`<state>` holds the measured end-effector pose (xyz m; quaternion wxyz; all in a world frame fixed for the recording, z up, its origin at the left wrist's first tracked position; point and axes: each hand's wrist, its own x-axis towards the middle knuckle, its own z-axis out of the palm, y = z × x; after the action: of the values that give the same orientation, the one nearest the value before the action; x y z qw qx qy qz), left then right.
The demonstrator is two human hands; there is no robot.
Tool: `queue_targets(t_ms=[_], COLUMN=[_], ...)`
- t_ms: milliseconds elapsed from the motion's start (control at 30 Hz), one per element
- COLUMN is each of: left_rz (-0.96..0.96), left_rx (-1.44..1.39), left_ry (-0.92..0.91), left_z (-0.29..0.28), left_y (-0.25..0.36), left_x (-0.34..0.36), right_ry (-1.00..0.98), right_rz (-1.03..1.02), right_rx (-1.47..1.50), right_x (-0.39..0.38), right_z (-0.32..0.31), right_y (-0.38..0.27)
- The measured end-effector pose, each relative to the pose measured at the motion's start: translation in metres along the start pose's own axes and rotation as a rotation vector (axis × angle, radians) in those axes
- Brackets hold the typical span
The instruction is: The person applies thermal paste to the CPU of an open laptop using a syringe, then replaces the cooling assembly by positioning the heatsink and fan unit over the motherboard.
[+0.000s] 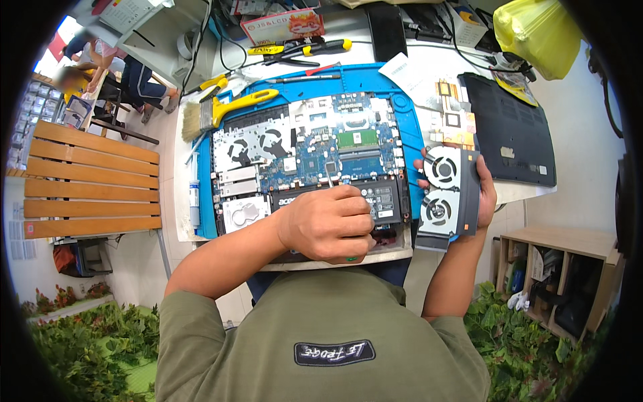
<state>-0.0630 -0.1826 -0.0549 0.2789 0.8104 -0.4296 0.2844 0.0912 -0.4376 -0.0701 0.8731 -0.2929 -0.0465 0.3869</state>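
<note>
An opened laptop lies on a blue mat, showing a blue circuit board, a green memory stick and a black battery. My left hand is closed over the battery around a slim metal tool with a green end below the fist; its upper part reaches the board. At the laptop's right side, my right hand grips a dark module with two silver-and-black fans, held upright in the picture, fingertips showing at its left edge. A yellow-handled brush rests on the laptop's upper left.
Tools, a phone and boxes lie at the back. A black laptop cover is at right, below a yellow bag. A wooden slatted seat, two people at left, and a shelf unit are around me.
</note>
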Motion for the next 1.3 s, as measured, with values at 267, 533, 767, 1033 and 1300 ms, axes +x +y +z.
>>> queue_targets(t_ms=[267, 533, 767, 1033, 1300], left_rz=[-0.018, -0.058, -0.063, -0.068, 0.048], left_rx=[0.027, -0.008, 0.017, 0.053, 0.095], left_ry=[-0.101, -0.071, -0.070, -0.104, -0.131], left_z=[-0.018, -0.014, -0.015, -0.015, -0.014], left_y=[-0.026, -0.038, -0.040, -0.043, -0.043], left_x=[-0.006, -0.004, -0.004, -0.005, -0.006], right_ry=[-0.039, -0.011, 0.001, 0.002, -0.033], right_rz=[0.028, 0.001, -0.008, 0.002, 0.018], right_rx=[0.095, 0.080, 0.070, 0.096, 0.103], right_x=[0.001, 0.000, 0.001, 0.001, 0.000], right_z=[-0.012, -0.008, -0.006, -0.007, -0.011], right_y=[-0.001, 0.001, 0.001, 0.002, 0.000])
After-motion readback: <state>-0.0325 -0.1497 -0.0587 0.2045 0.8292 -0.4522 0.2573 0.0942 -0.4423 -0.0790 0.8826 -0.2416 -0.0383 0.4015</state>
